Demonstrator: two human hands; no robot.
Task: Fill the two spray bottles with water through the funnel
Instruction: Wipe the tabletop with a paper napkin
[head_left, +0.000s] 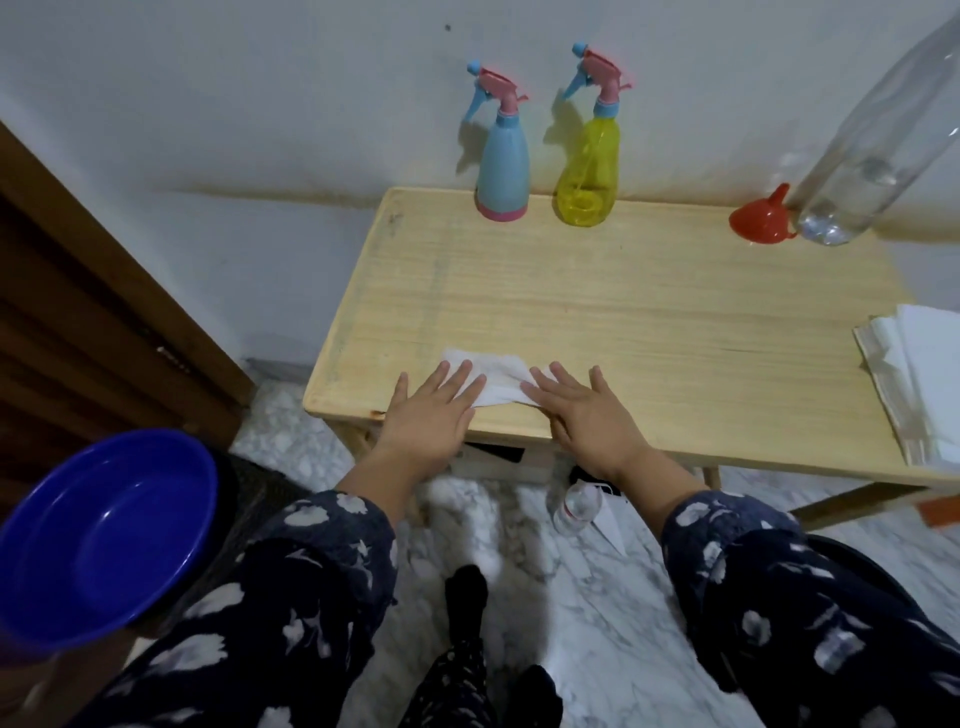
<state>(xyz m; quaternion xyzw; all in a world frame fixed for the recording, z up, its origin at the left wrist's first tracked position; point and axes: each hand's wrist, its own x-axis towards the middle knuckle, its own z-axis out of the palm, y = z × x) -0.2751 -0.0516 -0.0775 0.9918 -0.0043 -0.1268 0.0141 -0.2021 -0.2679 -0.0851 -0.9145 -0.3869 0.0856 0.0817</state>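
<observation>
Spray bottles, blue (503, 156) and yellow (588, 156), stand far beyond the hands; left hand (434, 410) and right hand (587, 410) lie flat, fingers spread, pressing a white tissue (493, 374) on the bench (649, 332); no readable writing

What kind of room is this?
Probably a room in a home, not a workshop: a small wooden table against a plain wall, a marble floor, and a wooden door on the left.

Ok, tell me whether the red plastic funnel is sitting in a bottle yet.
Not yet. The red plastic funnel stands mouth-down on the wooden table, beside the clear plastic bottle.
</observation>
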